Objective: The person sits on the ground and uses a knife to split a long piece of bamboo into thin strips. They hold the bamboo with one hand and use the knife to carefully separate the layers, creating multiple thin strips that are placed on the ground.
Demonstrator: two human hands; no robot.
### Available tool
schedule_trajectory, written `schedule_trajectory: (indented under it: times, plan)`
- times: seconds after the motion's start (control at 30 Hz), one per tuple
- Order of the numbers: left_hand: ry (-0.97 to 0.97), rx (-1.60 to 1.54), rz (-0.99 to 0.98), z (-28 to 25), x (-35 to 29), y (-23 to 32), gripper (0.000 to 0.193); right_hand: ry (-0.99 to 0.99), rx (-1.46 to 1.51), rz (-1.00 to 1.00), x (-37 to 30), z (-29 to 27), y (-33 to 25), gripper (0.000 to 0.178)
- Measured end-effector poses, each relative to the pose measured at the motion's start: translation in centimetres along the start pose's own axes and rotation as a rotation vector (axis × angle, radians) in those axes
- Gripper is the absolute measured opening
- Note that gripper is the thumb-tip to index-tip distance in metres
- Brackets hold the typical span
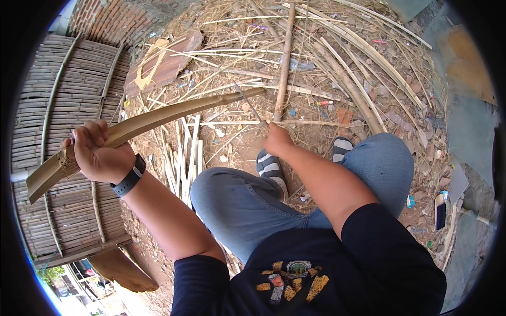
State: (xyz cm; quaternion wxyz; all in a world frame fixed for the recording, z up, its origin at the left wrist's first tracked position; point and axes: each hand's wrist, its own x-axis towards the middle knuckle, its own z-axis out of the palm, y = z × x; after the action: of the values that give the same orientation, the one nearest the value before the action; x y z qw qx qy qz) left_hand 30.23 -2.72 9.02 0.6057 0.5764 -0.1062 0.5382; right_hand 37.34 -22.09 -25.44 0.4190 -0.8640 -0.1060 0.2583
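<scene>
My left hand [100, 152] grips a curved bamboo slat [158, 118], fingers wrapped tight near its butt, raised above my knees. My right hand [276, 139] is closed on a thin blade [247, 102] touching the slat's far end. The blade could slip toward my sandalled feet [271, 168]. Cut strips [184, 152] and bamboo litter [337, 68] crowd the ground; a woven panel [68, 131] stands left.

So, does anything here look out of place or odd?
A dark phone lies on the dirt among bamboo scraps, easy to step on. Otherwise, the left hand grips a bamboo slat and the right hand a thin blade.
</scene>
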Motion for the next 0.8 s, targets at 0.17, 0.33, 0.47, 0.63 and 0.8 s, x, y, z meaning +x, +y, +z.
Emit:
schedule_trajectory:
  times: [0.17,0.33,0.47,0.63,0.8]
  plan:
    - [0.135,0.09,-0.003,3.1,0.2,-0.1,0.01,0.003,0.153,0.007,-1.4,-1.5,-3.7,0.036]
    - [0.17,0.149,0.023,2.2,2.0,3.8,0.012,0.065,0.315,-0.341,-5.5,-2.1,-9.9,0.031]
    - [0.148,0.149,-0.02,-0.8,3.5,3.9,0.012,0.064,0.221,-0.595,-5.8,-1.7,-9.4,0.034]
    - [0.335,0.161,-0.03,-2.8,4.3,2.7,0.01,0.029,0.071,-0.097,-0.9,1.0,0.2,0.036]
    - [0.333,0.232,0.014,-3.5,4.5,2.4,0.006,0.026,0.024,-0.016,-0.5,1.0,0.1,0.034]
